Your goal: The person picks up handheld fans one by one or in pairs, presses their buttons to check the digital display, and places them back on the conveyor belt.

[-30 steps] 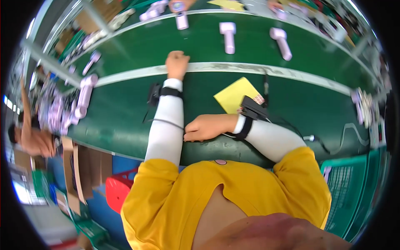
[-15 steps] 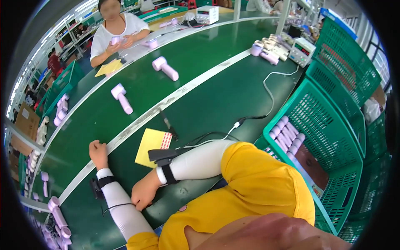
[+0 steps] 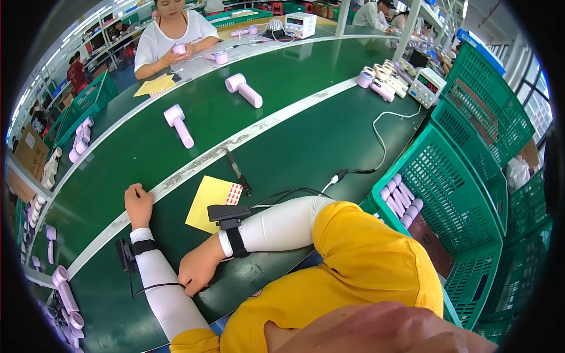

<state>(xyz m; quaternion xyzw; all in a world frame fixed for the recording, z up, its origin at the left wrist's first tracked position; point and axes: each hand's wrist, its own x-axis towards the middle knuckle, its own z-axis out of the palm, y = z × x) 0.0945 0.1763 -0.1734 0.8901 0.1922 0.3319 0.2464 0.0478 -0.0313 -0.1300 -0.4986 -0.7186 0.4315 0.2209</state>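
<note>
Yellow sheet (image 3: 210, 201) w/ small red-white sticker strip at its corner lies flat on green tabletop (image 3: 306, 135), just beyond R forearm, between both hands. Judged: thin paper, v. light, floppy, creases easily; best lifted by a free edge or corner w/ pinch, not from the flat middle.

L hand (image 3: 139, 203): closed in loose fist, resting on tabletop at the white stripe, holding nothing visible; sheet near, to its right.
R hand (image 3: 196, 272): fingers curled, resting by L forearm near a thin black cable; whether it pinches the cable, cannot tell.

Both wrists carry black strapped units. Black pen-like tool (image 3: 238, 172) just past sheet. Further out: pink handheld devices (image 3: 178, 125) on belt, green crate (image 3: 441, 194) w/ more on R side, another person seated across.
</note>
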